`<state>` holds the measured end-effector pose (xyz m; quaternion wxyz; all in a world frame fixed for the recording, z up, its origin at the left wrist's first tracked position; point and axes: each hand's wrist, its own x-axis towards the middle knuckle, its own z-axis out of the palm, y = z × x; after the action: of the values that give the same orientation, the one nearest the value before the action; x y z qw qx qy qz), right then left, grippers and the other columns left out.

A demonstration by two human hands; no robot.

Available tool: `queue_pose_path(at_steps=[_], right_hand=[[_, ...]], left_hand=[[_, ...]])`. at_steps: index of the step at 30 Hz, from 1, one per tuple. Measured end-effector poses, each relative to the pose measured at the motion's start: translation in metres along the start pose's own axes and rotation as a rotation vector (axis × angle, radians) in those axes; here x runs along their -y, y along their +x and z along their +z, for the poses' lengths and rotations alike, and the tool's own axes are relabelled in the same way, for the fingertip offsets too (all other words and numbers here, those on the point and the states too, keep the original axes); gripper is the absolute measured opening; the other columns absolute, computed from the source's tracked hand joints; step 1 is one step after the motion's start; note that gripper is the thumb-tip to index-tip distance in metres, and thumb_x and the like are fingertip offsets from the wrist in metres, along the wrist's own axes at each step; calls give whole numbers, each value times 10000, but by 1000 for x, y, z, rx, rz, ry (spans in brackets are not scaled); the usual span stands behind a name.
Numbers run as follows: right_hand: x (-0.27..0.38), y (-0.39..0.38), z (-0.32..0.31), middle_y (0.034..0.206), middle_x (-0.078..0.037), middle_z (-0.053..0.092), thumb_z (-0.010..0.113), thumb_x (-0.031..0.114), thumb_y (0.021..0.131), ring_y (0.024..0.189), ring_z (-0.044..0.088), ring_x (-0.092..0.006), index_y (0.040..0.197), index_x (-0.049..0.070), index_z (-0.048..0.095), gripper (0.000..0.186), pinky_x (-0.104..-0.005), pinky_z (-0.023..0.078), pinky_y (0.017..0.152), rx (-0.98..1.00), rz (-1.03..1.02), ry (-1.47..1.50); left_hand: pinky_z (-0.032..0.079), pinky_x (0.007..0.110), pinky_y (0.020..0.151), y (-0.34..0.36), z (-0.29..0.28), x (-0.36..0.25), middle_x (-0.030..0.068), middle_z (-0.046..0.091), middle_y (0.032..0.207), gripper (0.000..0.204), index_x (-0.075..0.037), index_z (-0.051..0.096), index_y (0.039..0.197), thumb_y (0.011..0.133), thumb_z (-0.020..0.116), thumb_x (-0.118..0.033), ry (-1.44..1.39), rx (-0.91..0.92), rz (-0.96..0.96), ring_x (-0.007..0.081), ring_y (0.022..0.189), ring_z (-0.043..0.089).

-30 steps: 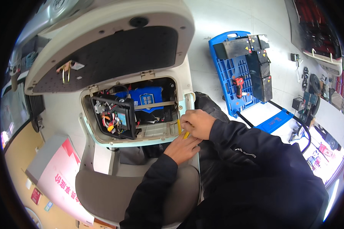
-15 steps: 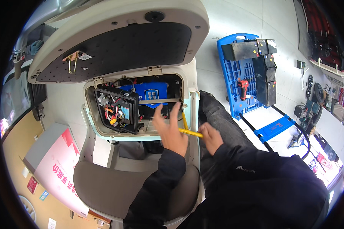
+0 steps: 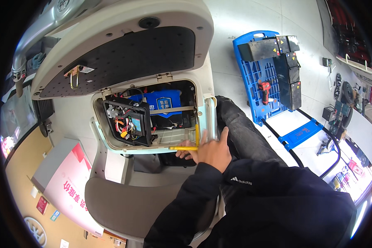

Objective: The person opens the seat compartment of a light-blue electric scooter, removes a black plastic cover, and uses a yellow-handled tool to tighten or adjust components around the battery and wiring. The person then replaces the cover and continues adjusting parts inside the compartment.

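My left hand (image 3: pixel 214 153) has its thumb held away from the other fingers, which are blurry near the bend of a yellow tool (image 3: pixel 184 148). My arms cross, and my right hand (image 3: pixel 187 154) is mostly hidden under the left one. I see its fingers curled just below one yellow bar, but I cannot tell if they grip it.

The tool is at the near right corner of an open box (image 3: pixel 201 103). One bar goes sideways by the near edge; the other points away from me.

Inside the box, a black frame full of wires (image 3: pixel 126 122) leans on the left. Behind it is a blue pack (image 3: pixel 165 99) with a tan strap (image 3: pixel 173 110) across it. The big lid (image 3: pixel 124 58) is up, with a metal loop (image 3: pixel 74 78) on its dark underside.

Nearer me is a brown seat pad (image 3: pixel 132 202). Off to the right, a blue cart (image 3: pixel 256 74) on the floor carries black blocks (image 3: pixel 287 74) and a red tool (image 3: pixel 265 91).
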<state>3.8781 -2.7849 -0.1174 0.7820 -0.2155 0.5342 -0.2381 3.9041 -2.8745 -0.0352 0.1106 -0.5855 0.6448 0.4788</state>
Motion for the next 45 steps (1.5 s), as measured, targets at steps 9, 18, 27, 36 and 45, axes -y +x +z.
queue_pose_path(at_steps=[9, 18, 27, 36, 45], right_hand=[[16, 19, -1, 934, -172, 718, 462, 256, 1093, 814, 669, -311, 1187, 28, 678, 327, -405, 549, 760, -130, 13, 182], [-18, 18, -121, 902, -137, 705, 453, 231, 1089, 738, 661, -231, 1162, 15, 694, 332, -332, 550, 714, -420, 259, 268], [72, -21, -77, 1594, -219, 466, 332, 326, 1153, 1433, 502, -349, 1664, 78, 339, 568, -515, 399, 1211, 203, 286, 921], [67, -38, 10, 1146, -66, 617, 559, 238, 1128, 1096, 618, -200, 1284, 75, 536, 227, -373, 498, 1019, 131, 218, 663], [98, -76, 43, 775, 13, 572, 681, 253, 1063, 706, 566, -87, 904, 93, 522, 276, -316, 470, 648, 413, 152, 112]], left_hand=[[95, 828, 1186, 2, 3, -15, 304, 31, 1755, 982, -284, 503, 1588, 664, 816, -179, 123, -482, -228, 655, 1568, -23], [260, 824, 1188, 2, -24, 57, 53, 266, 1752, 601, -282, 661, 1385, 827, 767, -85, 372, -33, 651, 377, 1631, 192], [246, 710, 1264, -12, -5, 53, 108, 349, 1712, 269, -134, 690, 1085, 851, 673, -3, 134, -204, 740, 354, 1607, 282], [211, 617, 1263, -130, -155, 28, 213, 678, 1410, 331, -68, 726, 1155, 942, 490, 25, 2, -485, 276, 456, 1461, 511], [514, 417, 1042, -217, -212, 238, 206, 718, 1284, 254, 21, 663, 1262, 1029, 581, -39, 290, -583, -325, 352, 1205, 684]])
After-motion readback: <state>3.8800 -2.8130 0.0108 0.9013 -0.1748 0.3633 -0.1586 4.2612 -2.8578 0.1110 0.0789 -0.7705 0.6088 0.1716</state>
